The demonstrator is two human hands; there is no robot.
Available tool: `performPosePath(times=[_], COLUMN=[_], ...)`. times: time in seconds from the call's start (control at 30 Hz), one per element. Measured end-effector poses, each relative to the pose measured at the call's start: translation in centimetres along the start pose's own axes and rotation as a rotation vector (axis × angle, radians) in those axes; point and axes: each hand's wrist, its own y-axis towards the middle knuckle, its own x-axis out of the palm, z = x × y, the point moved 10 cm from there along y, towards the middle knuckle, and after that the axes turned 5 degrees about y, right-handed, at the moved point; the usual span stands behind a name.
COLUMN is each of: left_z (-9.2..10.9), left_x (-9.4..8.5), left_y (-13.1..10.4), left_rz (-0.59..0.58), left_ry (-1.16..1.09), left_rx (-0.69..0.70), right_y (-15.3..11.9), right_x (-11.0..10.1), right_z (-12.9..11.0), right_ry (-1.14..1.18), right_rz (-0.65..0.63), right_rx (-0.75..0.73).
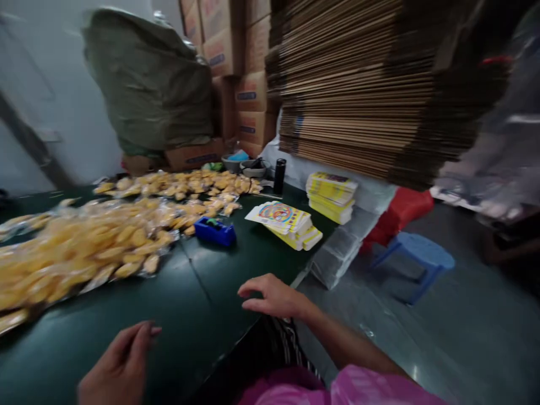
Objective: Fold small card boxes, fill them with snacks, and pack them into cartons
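Note:
My right hand [272,297] hovers near the table's edge, thumb and fingers apart, with nothing between them. Lower down at the left, my left hand [120,363] is over the dark green table top [185,315]. Its fingers are curled and pressed together, a little blurred, and no object shows in them. Beyond my right hand lies a fanned pile of yellow and white printed packets [287,219]. A blue tape dispenser [215,231] stands to the left of that pile. Many yellow pieces in clear wrappers [97,242] cover the table's left side.
Another stack of printed packets [331,194] stands at the back right, near a black cylinder [279,176] and grey bowls [254,167]. Flattened cardboard [358,90] rises behind. A blue stool [422,253] is on the floor at right. Cartons [251,95] and a covered heap [147,84] line the back.

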Motion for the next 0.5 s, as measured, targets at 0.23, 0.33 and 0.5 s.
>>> performPosePath(times=[0.23, 0.33, 0.5], left_z=[3.1, 1.5, 0.1], left_x=[8.6, 7.1, 7.0], left_y=[1.8, 1.9, 1.6], left_rz=[-0.325, -0.232, -0.235], left_ry=[-0.062, -0.043, -0.073], left_rx=[-0.129, -0.193, -0.302], right_y=[-2.8, 3.0, 8.5], right_x=[-15.7, -18.1, -17.9], right_z=[9.7, 13.2, 19.2], right_ry=[-0.46, -0.528, -0.622], right_rz=[0.35, 0.313, 0.142], right_rx=[0.362, 0.406, 0.589])
